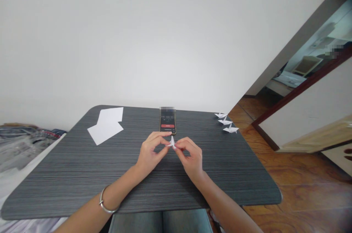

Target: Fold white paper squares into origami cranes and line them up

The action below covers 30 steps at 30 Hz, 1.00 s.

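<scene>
Folded paper (172,141) is just on the near side of the phone (167,126), pinched from one side by the left hand (151,150) and from the other by the right hand (191,155), thumbs against fingers. It should handle as very light, crisp and easily crushed; any layered folds would be the safest hold. Three paper birds (225,122) lie right of the phone, white sheets (110,116) left of it.

Small folded white paper (172,142) (one tip upward) in both hands (147,154) (194,157)
</scene>
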Each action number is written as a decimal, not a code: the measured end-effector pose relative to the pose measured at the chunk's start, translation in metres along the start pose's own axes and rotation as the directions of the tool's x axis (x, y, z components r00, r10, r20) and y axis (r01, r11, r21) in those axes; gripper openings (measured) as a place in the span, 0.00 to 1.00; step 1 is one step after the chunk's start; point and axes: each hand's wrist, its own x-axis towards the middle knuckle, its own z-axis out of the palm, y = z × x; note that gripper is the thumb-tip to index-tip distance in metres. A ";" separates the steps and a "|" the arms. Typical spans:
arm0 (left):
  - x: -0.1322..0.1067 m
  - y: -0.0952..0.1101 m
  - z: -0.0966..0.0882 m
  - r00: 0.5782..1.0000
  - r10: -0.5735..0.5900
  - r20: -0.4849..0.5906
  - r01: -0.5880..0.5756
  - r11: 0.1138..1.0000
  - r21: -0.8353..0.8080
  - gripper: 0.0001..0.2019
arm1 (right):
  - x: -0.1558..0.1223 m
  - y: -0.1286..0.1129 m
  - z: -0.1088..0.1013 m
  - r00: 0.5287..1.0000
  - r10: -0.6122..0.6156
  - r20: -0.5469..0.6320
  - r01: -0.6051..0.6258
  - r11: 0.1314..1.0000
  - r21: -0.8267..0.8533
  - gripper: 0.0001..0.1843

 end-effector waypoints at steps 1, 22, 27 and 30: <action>0.000 -0.001 -0.001 0.999 0.033 0.007 -0.033 0.999 0.014 0.04 | 0.000 0.001 -0.001 1.000 -0.024 -0.003 0.024 1.000 -0.008 0.06; -0.006 -0.004 -0.001 0.997 0.008 -0.072 -0.008 1.000 0.002 0.04 | -0.002 0.003 -0.001 0.999 -0.053 -0.002 0.053 0.998 -0.027 0.06; -0.003 -0.003 0.000 0.996 -0.030 -0.088 0.027 0.999 -0.033 0.01 | -0.002 0.002 -0.001 0.998 -0.055 -0.021 0.055 0.998 -0.025 0.07; -0.003 0.000 0.001 0.988 -0.123 -0.090 0.115 0.989 -0.090 0.05 | -0.002 0.001 -0.001 0.999 -0.032 -0.013 0.032 0.999 -0.029 0.07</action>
